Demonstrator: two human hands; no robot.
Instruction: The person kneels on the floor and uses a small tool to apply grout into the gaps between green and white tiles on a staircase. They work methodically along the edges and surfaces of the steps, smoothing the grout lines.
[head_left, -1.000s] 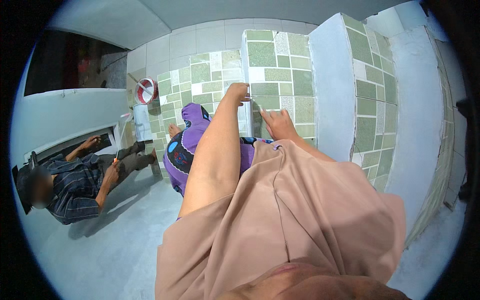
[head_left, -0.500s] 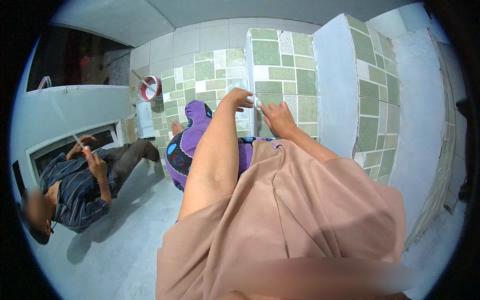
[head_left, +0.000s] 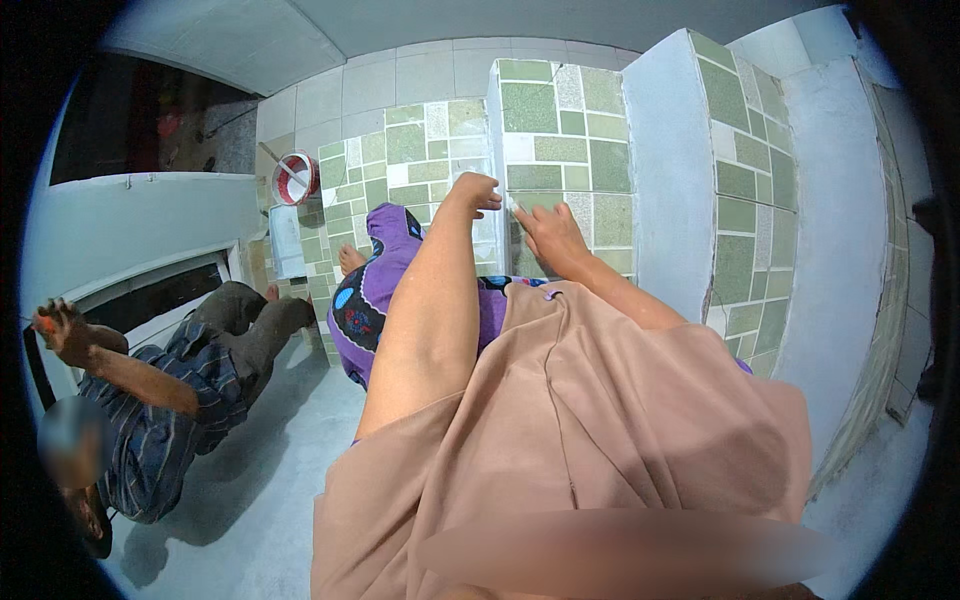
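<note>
My left hand (head_left: 480,193) hangs just left of the edge of a green-and-white tiled step (head_left: 560,150), its fingers loosely bent and nothing visible in them. Facing it across that edge is my right hand (head_left: 556,240), low over the step tiles. One of its digits reaches left to the edge, with a small white bit (head_left: 513,204) at the tip. Whether that is paste or a small object I cannot make out. The other right fingers are folded. My left forearm crosses my raised knee in purple patterned cloth (head_left: 395,250).
Higher tiled steps with pale risers (head_left: 670,170) rise to the right. At upper left, a red-rimmed bucket (head_left: 295,178) with white contents and a stick stands by the lower tiles. A person in a dark striped shirt (head_left: 165,420) is at lower left, hands raised by the window.
My left fingers have drawn in slightly; my right hand has barely shifted. The other person has moved lower in view and stretched both hands outward, toward the left.
</note>
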